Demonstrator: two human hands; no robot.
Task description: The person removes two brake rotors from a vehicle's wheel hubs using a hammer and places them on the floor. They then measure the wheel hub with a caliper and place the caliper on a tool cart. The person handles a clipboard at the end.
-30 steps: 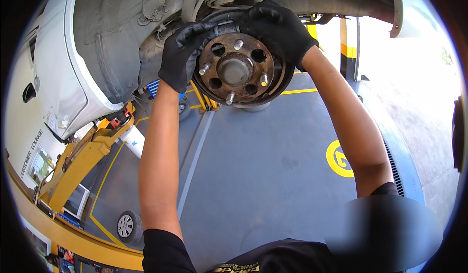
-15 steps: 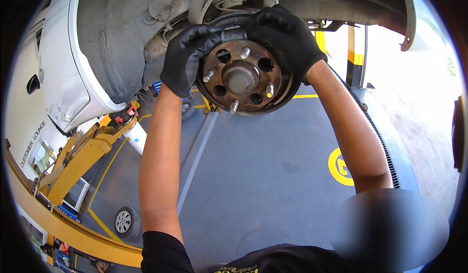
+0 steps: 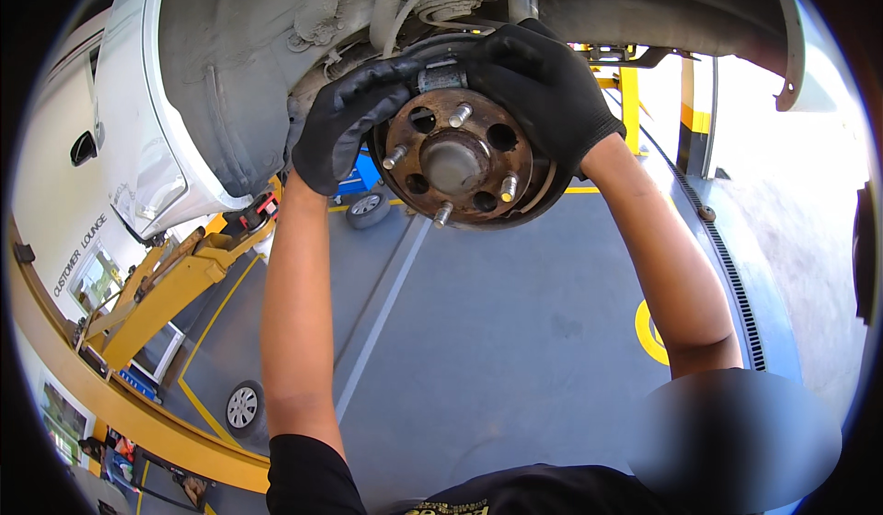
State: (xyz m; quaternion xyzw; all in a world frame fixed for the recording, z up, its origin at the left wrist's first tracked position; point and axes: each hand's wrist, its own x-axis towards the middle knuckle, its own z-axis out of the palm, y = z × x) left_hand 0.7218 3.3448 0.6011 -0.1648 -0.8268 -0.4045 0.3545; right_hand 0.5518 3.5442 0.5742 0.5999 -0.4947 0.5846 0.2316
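Observation:
In front of me is a drum brake (image 3: 543, 199) with its drum off, on the car's hub. The rusty hub flange (image 3: 414, 138) carries several wheel studs round a grey centre cap (image 3: 454, 165). Above the flange sits a small bluish-grey wheel cylinder (image 3: 442, 76). My left hand (image 3: 345, 120), in a black glove, curls its fingers round the brake's upper left edge, up to the cylinder. On the other side my gloved right hand (image 3: 543, 87) is wrapped over the upper right edge. Both hands hide the upper ends of the brake shoes.
A white car body (image 3: 138, 138) and dirty wheel arch (image 3: 239, 64) surround the brake. A yellow lift arm (image 3: 166, 294) reaches under the car at left. Two wheels lie on the grey floor, one (image 3: 244, 408) near the lift beam, another (image 3: 368, 209) by a blue cabinet (image 3: 359, 177).
The view has shifted a little, so the car and brake appear slightly lower and to the right. Both hands stay on the upper brake; the left fingers have straightened somewhat along its top.

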